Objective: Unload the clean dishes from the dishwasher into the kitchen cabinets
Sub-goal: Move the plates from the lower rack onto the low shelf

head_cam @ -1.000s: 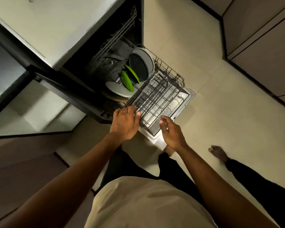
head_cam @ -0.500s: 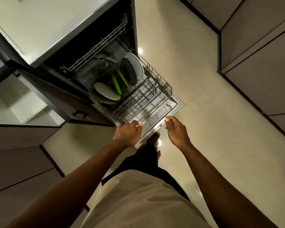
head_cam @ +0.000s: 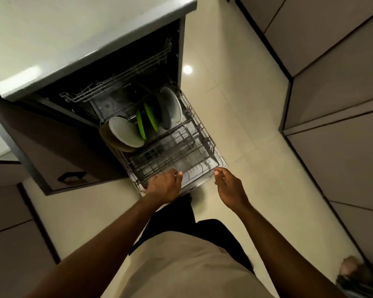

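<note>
The dishwasher stands open with its lower rack point(head_cam: 199, 134) pulled out over the door. At the back of the rack stand a white plate point(head_cam: 125, 132), a tan plate point(head_cam: 113, 144) behind it, two green plates point(head_cam: 141, 125) and a large grey-white plate point(head_cam: 172, 105). The front half of the rack holds nothing. My left hand point(head_cam: 164, 186) is at the rack's front rim, its fingers curled over the wire. My right hand point(head_cam: 230, 188) hovers with relaxed fingers just off the rack's front right corner and holds nothing.
The upper rack point(head_cam: 116, 82) sits inside under the pale countertop point(head_cam: 73, 29). A brown cabinet front with a black handle point(head_cam: 71, 176) is at the left. Tall cabinet fronts point(head_cam: 331, 104) line the right. Tiled floor lies between, and a bare foot point(head_cam: 351, 268) is at bottom right.
The lower rack has slid further out of the dishwasher with my left hand on its front rim. My right hand has drawn back alongside, and my view has pulled back and up.
</note>
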Available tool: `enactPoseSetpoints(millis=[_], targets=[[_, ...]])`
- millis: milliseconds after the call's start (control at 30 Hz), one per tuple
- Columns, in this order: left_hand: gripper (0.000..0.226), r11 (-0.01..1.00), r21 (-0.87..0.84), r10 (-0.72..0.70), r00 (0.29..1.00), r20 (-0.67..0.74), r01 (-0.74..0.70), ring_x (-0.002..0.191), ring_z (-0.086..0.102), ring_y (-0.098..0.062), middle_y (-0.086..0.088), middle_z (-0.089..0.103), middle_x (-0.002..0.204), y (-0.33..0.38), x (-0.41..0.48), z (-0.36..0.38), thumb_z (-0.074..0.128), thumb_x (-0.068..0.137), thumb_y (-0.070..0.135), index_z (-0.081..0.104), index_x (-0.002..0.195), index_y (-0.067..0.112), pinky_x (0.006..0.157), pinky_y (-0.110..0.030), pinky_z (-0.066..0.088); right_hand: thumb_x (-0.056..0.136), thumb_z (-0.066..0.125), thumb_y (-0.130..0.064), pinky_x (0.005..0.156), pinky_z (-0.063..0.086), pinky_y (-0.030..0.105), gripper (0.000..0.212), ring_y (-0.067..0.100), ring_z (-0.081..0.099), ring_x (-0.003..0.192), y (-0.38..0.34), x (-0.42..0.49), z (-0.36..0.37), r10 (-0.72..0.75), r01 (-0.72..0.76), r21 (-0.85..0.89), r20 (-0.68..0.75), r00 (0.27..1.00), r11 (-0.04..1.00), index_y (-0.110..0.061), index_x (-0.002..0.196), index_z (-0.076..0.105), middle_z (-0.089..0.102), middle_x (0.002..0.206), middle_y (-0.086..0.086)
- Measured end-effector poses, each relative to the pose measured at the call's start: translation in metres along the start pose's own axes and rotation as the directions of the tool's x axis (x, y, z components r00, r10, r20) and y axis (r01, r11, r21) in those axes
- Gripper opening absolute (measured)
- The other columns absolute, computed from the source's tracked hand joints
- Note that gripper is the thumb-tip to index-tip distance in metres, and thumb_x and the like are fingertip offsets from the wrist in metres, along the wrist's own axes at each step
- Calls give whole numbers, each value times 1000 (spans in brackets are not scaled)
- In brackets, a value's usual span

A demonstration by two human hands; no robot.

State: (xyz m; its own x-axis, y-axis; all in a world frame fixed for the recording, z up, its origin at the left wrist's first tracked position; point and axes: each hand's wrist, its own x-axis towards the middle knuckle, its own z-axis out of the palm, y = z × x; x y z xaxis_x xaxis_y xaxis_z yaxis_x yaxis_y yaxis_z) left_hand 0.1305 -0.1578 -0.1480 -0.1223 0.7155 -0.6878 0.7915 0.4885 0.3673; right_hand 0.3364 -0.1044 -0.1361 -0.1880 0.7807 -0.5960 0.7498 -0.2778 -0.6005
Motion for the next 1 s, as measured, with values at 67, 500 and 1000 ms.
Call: enactPoseSetpoints(millis=[67, 500, 1000], targets=[[44, 1000, -3, 3, 1000, -13, -3, 108, 62, -38, -16, 66, 114, 6, 13, -10, 24, 104, 46, 54, 114, 16, 94, -45, 42, 102, 40, -34, 91, 49, 34, 34, 22, 64, 106, -6, 20, -11, -11, 11, -9, 9, 1000, 1000, -17, 125, 59, 68, 114, 5], [47, 959, -220, -200, 977, -74, 180, 99, 61, -40, -19, 64, 109, 11, 82, -56, 24, 102, 51, 50, 120, 15, 83, -44, 47, 102, 43, -32, 86, 45, 27, 35, 25, 62, 107, -30, 142, -34, -98, 119, -106, 182, 978, 987, -13, 127, 59, 67, 117, 9], [43, 812, -532, -359, 924, -132, 239, 111, 61, -23, -7, 65, 125, -31, 168, -17, 47, 99, 39, 51, 134, 13, 94, -35, 49, 100, 48, -30, 91, 53, 35, 32, 20, 66, 101, -23, 288, 9, -98, 157, -155, 332, 938, 975, -15, 126, 59, 68, 114, 4]])
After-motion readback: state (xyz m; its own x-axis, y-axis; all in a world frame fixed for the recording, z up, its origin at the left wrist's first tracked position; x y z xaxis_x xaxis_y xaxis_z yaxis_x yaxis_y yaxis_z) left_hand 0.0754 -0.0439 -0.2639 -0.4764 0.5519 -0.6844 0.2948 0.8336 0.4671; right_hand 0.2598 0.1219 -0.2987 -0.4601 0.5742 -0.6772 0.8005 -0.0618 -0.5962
